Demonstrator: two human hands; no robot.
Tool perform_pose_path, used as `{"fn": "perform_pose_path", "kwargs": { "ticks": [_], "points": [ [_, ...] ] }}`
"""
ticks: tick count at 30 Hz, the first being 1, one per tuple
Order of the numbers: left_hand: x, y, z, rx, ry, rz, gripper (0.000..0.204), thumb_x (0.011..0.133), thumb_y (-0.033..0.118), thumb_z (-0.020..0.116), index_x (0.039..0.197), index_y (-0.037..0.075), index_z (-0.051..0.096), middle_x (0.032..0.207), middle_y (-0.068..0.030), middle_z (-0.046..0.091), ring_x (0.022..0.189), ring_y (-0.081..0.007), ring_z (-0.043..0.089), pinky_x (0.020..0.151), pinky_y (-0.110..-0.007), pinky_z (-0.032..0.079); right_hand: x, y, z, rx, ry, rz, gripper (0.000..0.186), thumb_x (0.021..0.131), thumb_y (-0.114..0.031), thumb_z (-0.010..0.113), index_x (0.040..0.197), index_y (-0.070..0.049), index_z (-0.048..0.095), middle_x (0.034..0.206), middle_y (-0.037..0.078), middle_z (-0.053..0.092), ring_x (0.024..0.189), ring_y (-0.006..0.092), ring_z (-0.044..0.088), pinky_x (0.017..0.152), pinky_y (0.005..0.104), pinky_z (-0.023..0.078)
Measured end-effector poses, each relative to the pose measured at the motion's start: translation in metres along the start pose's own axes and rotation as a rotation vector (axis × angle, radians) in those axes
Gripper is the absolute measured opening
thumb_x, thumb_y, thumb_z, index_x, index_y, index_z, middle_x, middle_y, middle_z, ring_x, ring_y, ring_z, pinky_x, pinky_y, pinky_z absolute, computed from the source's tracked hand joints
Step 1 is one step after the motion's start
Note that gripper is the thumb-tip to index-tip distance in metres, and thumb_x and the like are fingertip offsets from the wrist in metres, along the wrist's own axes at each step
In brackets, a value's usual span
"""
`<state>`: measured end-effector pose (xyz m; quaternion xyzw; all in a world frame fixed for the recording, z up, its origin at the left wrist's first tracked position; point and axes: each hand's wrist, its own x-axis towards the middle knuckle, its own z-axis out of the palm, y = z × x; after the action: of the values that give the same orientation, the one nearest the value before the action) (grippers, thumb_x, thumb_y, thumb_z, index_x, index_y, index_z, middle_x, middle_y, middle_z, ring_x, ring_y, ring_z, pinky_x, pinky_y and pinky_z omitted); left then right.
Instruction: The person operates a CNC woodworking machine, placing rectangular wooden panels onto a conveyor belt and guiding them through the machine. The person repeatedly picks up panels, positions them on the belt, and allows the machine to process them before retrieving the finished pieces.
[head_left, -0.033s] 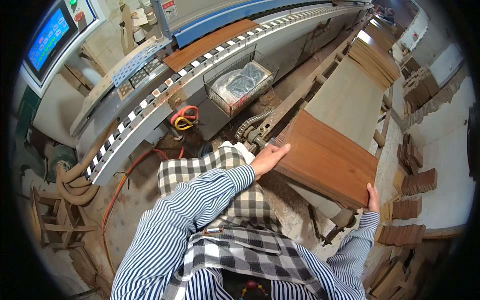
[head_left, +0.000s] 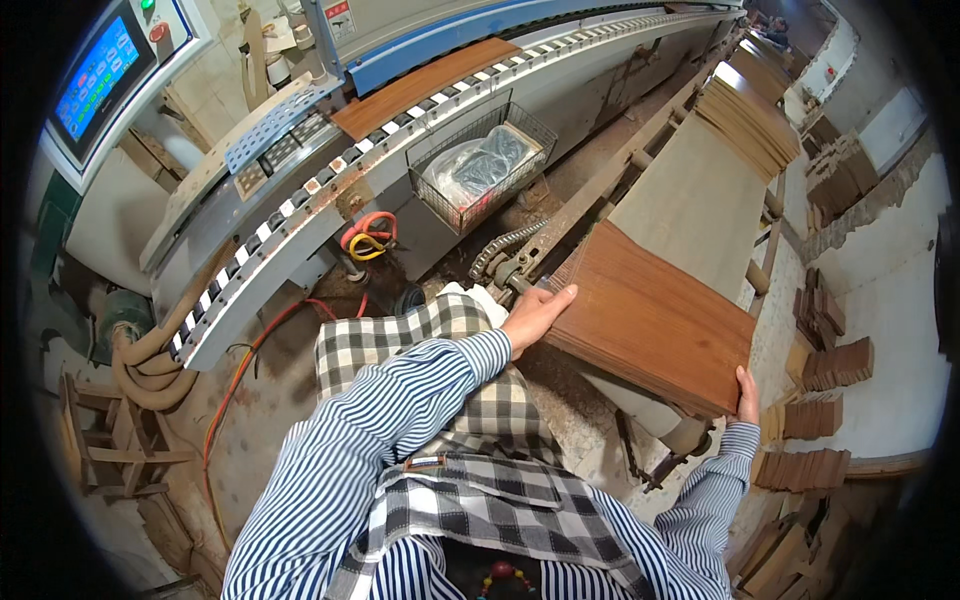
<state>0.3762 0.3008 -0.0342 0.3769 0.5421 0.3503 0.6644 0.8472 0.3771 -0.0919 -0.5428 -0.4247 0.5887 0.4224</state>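
A stack of reddish-brown wooden boards (head_left: 655,315) lies at the near end of a conveyor, right in front of me. My left hand (head_left: 536,318) grips its left side, the thumb resting on the top board's edge. At the opposite side my right hand (head_left: 746,396) is closed against the right edge, with most of its fingers out of sight below. The stack's lower boards are partly hidden by the left hand.
The conveyor belt (head_left: 690,198) runs away from me, carrying another board stack (head_left: 748,118). To the left stands a machine with a roller-pad track (head_left: 290,207), a single board (head_left: 425,88), a wire basket (head_left: 483,165) and a control screen (head_left: 100,80). More stacks (head_left: 812,418) line the right.
My left hand and the near stack's left edge have shifted very slightly. The single board on the machine has crept a little toward the far end.
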Motion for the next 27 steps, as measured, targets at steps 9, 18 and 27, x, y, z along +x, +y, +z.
{"fn": "perform_pose_path", "kwargs": {
  "ticks": [9, 18, 27],
  "points": [
    [0.047, -0.082, 0.004, -0.231, 0.074, 0.019, 0.071, 0.085, 0.044, 0.065, 0.129, -0.008, 0.045, 0.131, -0.0198, 0.051, 0.115, -0.0238, 0.054, 0.098, -0.035, 0.042, -0.012, 0.006, -0.007, -0.273, -0.073, -0.047, 0.064, 0.093, -0.046, 0.051, 0.134, 0.003, 0.042, 0.131, 0.010, 0.050, 0.117, 0.0200, 0.049, 0.099, 0.0328, 0.038],
    [-0.114, -0.071, -0.033, -0.394, 0.053, -0.084, 0.059, 0.089, 0.036, 0.064, 0.130, -0.003, 0.046, 0.124, -0.0125, 0.057, 0.109, -0.0189, 0.056, 0.094, -0.032, 0.045, -0.088, 0.000, 0.068, -0.349, -0.144, -0.005, 0.051, 0.095, -0.035, 0.053, 0.125, 0.006, 0.052, 0.122, 0.011, 0.057, 0.111, 0.0161, 0.052, 0.095, 0.0291, 0.041],
    [-0.288, -0.140, -0.114, -0.374, 0.553, 0.198, 0.048, 0.091, 0.021, 0.059, 0.130, -0.004, 0.045, 0.122, -0.0112, 0.057, 0.108, -0.0184, 0.056, 0.094, -0.031, 0.044, -0.078, 0.052, 0.271, -0.264, -0.429, -0.229, 0.056, 0.094, -0.030, 0.057, 0.133, 0.007, 0.043, 0.130, 0.015, 0.053, 0.120, 0.0193, 0.048, 0.101, 0.0302, 0.037]
  ]
}}
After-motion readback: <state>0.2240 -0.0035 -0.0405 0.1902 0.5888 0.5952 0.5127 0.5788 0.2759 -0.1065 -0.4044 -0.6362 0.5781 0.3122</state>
